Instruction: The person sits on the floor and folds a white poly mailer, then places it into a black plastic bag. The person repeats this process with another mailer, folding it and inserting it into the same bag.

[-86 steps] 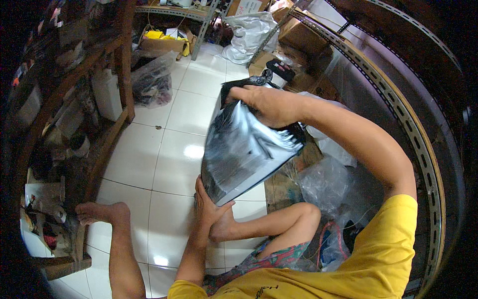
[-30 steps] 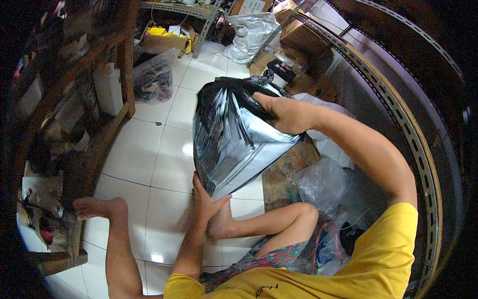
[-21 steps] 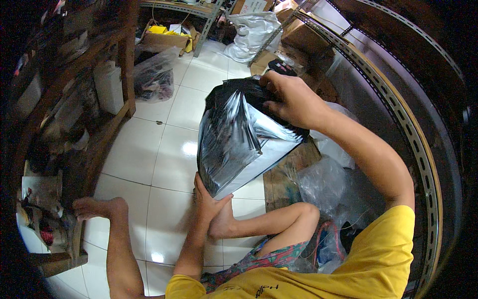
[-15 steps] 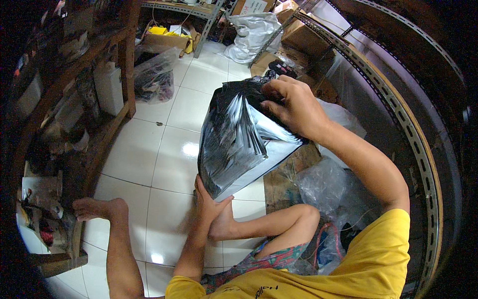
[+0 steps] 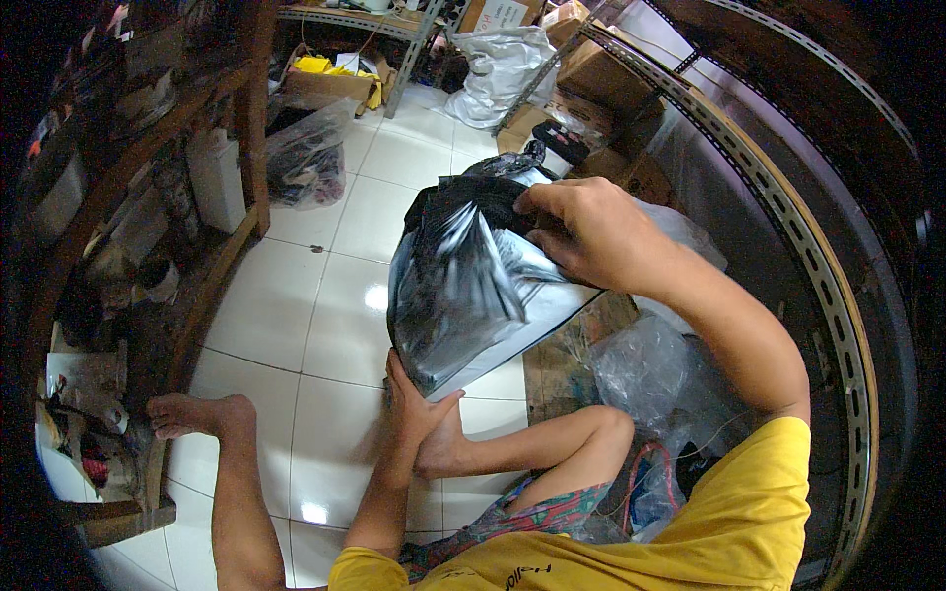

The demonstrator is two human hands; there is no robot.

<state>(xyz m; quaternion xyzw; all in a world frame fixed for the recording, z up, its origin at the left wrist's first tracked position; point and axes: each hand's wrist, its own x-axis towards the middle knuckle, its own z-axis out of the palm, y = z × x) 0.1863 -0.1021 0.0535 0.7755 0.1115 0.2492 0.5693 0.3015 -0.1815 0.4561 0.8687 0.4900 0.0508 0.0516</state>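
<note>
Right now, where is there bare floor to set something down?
White tiles are bare between the wooden shelf and black plastic bundle, beyond the left foot, save a small dark speck. Crowded: right of the bundle, with a brown sheet and clear plastic.

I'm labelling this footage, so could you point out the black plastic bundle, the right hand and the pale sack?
Black plastic bundle (image 5: pixel 453 300), head view: on its broad, shiny side.
Right hand (image 5: pixel 598 234), head view: on the back of the hand.
Pale sack (image 5: pixel 498 79), head view: on its crumpled front.
</note>
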